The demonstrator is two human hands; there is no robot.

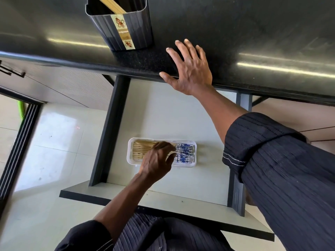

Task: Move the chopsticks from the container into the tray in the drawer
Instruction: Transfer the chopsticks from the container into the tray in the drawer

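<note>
Head view: left hand [157, 156] lays chopsticks [143, 149] into tray [129, 151], grip unclear; right hand [190, 69] rests flat, empty. Next: container [125, 28], beyond.

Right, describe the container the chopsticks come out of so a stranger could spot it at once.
Start at the glossy black stone countertop above the open white drawer. Near its front edge, beyond the flat-resting right hand, stands a tall dark grey ribbed container. It alone carries a cream-and-gold label strip, with pale wooden chopsticks poking from its open top.
</note>
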